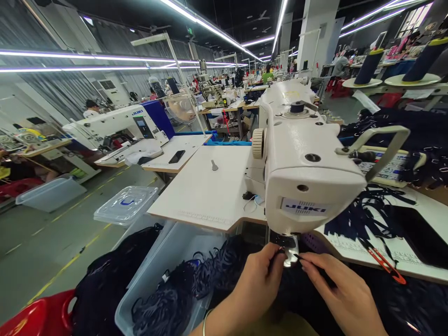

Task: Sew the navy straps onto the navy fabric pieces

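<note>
My left hand (261,275) is closed in a pinch just left of the shiny needle area (291,256) of a white JUKI sewing machine (311,186). Opposite it, my right hand (339,284) pinches with thumb and forefinger. A small dark strip end shows at the right fingertips; another dark bit shows at the left ones. Most of what they hold is hidden by the fingers and blends into the dark cloth below. Navy straps (360,212) lie in a bunch on the machine table to the right, with orange-red thread snips (387,266) beside them.
A plastic bin (122,308) of navy cords stands at the lower left, near a red stool (45,312). A black phone (420,233) lies at the right. A small metal piece (214,165) rests on the white table (196,186). Thread cones (369,66) stand behind.
</note>
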Demonstrator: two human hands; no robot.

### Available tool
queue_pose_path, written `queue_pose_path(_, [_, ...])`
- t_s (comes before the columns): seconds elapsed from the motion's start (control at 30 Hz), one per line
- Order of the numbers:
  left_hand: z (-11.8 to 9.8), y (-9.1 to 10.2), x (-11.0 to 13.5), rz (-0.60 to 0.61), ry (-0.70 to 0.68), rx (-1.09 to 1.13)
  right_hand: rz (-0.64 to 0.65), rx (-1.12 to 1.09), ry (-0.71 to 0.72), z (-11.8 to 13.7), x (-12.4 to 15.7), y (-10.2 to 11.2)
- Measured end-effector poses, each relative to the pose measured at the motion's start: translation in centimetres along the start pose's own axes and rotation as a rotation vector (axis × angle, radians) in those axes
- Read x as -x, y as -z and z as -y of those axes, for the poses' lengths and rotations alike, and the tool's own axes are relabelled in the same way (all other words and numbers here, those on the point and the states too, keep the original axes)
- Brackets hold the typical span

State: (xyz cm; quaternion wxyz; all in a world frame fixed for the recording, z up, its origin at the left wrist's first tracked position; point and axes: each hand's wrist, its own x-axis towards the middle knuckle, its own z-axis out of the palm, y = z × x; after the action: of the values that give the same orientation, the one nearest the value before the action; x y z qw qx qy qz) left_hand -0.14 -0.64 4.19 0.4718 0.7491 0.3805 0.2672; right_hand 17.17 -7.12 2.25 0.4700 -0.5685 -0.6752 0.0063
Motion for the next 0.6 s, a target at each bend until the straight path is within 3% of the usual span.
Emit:
queue_pose_path(0.13, [0.0,-0.6,0.2,0.005,-0.107,-0.199,-0.021,0.244,0.21,-0.3,0.5,-0.3])
queue_pose_path(0.23, [0.2,-0.8,0.3,-0.08,-0.314,-0.515,-0.002,0.352,0.291,-0.3,0.7,-0.4])
queue_pose_path(0.33, [0.5,-0.7,0.4,-0.141,-0.515,-0.854,0.001,0.349,0.262,0.0,0.6,-0.5])
queue_pose_path(0.4, [0.7,-0.5,0.5,-0.144,-0.565,-0.998,-0.01,0.289,0.214,0.4,0.4,-0.7])
queue_pose_path(0.6, [0.9,-0.2,0.7,-0.11,-0.575,-1.023,-0.053,0.156,0.115,1.0,0.9,-2.0])
